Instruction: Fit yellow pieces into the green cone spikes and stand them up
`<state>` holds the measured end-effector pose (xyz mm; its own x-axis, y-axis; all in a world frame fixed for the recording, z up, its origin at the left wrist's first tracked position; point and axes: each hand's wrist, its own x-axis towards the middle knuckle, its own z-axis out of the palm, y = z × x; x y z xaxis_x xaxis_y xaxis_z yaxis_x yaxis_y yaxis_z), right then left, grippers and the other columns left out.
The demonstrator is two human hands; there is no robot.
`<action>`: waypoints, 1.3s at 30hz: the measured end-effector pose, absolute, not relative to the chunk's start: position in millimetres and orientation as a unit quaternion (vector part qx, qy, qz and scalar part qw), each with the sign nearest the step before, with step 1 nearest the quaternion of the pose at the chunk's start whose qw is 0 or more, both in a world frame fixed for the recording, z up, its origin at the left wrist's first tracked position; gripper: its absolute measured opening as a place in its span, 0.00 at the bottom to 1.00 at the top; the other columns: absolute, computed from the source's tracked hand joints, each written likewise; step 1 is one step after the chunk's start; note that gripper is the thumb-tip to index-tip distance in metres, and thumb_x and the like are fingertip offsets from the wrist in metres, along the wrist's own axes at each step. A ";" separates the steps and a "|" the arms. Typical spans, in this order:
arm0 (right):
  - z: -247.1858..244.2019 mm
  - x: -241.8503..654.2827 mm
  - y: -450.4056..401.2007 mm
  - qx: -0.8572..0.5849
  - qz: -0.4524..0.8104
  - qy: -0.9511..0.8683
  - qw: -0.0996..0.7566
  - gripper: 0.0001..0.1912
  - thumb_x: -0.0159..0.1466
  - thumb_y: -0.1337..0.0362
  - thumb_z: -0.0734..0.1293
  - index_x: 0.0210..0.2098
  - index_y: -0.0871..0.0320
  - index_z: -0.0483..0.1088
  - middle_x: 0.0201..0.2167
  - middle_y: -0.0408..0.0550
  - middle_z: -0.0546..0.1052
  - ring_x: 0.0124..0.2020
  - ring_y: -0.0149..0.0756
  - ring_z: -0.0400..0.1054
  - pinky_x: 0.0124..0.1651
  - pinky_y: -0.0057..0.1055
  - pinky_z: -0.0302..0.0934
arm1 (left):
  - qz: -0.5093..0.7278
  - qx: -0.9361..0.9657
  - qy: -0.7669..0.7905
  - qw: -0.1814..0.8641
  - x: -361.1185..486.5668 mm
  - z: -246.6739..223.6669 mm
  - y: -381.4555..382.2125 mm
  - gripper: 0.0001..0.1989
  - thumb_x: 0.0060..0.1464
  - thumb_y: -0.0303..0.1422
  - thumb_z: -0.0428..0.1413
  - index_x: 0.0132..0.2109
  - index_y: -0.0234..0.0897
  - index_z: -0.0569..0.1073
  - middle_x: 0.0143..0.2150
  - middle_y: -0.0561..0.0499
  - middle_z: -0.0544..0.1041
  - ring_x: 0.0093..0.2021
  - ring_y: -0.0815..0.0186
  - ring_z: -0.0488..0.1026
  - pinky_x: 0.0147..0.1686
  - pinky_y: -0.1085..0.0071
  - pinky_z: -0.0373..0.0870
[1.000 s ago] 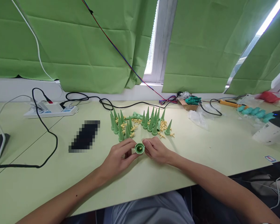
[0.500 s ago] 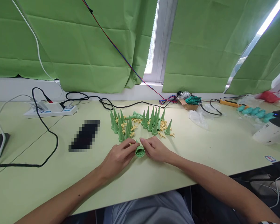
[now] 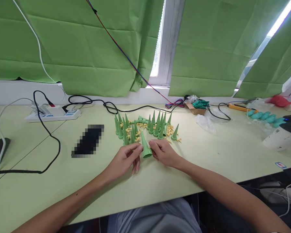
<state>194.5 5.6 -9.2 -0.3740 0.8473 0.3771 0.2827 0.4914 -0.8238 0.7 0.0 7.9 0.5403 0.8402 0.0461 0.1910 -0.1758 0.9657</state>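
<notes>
A green plastic cone [image 3: 145,148] is held above the table, its tip up and leaning away, its round base towards me. My left hand [image 3: 126,158] pinches the cone's left side with thumb and forefinger, while its other fingers hang loose below. On the opposite side, my right hand [image 3: 165,152] is closed, with its fingertips against the cone; whether a small yellow piece is also between them I cannot tell. Just beyond stand several upright green cones [image 3: 156,128], in a left and a right group. Small yellow pieces [image 3: 169,130] are scattered among them.
A blurred dark slab [image 3: 88,141] lies left of my hands, near a black cable [image 3: 55,139] and a white power strip [image 3: 53,116]. At the back right are a small cardboard box [image 3: 196,109] and crumpled clear plastic [image 3: 206,124]. A white cylindrical item [image 3: 277,138] lies far right.
The cone has turned from showing its open base to standing more upright. My left hand has shifted its hold, and its lower fingers now hang down. The right hand has moved slightly.
</notes>
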 end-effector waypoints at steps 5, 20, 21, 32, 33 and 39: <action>-9.8 192.8 4.3 -0.350 0.330 -0.778 0.403 0.26 0.73 0.51 0.51 0.21 0.55 0.55 0.15 0.38 0.60 0.19 0.27 0.54 0.27 0.26 0.52 | 0.283 0.678 0.344 0.585 -0.7 8.8 1.9 0.19 0.59 0.48 0.55 0.31 0.37 0.63 0.18 0.56 0.72 0.15 0.71 0.68 0.18 0.76 0.63; -17.1 189.7 6.2 -0.384 0.345 -0.774 0.367 0.28 0.73 0.51 0.50 0.18 0.56 0.52 0.13 0.38 0.55 0.18 0.27 0.47 0.25 0.28 0.46 | 0.324 0.839 0.341 0.273 -2.6 5.0 -0.4 0.18 0.64 0.36 0.51 0.25 0.36 0.66 0.25 0.53 0.66 0.26 0.69 0.64 0.24 0.74 0.61; -17.3 189.5 6.4 -0.389 0.347 -0.772 0.363 0.29 0.73 0.50 0.50 0.18 0.56 0.52 0.13 0.38 0.54 0.18 0.27 0.47 0.24 0.28 0.46 | 0.327 0.854 0.328 0.237 -3.5 3.0 0.4 0.17 0.65 0.35 0.51 0.26 0.36 0.68 0.27 0.52 0.67 0.28 0.68 0.64 0.26 0.74 0.62; -19.0 188.6 8.1 -0.409 0.335 -0.772 0.354 0.32 0.73 0.48 0.49 0.16 0.56 0.51 0.12 0.38 0.53 0.18 0.27 0.48 0.25 0.29 0.46 | 0.343 0.867 0.313 0.181 -3.2 -3.2 -0.1 0.14 0.65 0.33 0.50 0.30 0.37 0.69 0.30 0.51 0.68 0.29 0.68 0.67 0.29 0.74 0.65; -19.0 188.8 8.1 -0.409 0.329 -0.773 0.357 0.31 0.73 0.48 0.49 0.16 0.56 0.51 0.13 0.38 0.53 0.18 0.27 0.48 0.25 0.29 0.46 | 0.342 0.853 0.333 0.210 -1.9 -1.8 -0.6 0.16 0.65 0.34 0.51 0.27 0.37 0.67 0.27 0.52 0.66 0.27 0.69 0.65 0.27 0.75 0.64; -19.1 189.2 7.2 -0.395 0.276 -0.791 0.377 0.27 0.73 0.52 0.50 0.19 0.56 0.48 0.15 0.37 0.50 0.19 0.26 0.43 0.25 0.29 0.43 | 0.283 0.746 0.394 0.457 1.2 5.5 0.7 0.20 0.63 0.42 0.52 0.25 0.38 0.61 0.15 0.58 0.64 0.16 0.72 0.62 0.19 0.76 0.59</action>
<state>189.2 7.2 -19.1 -0.4040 0.8327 0.3786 0.4155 0.5358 -0.7351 1.2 0.7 5.5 0.5297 0.8459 0.0621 0.3290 -0.2724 0.9042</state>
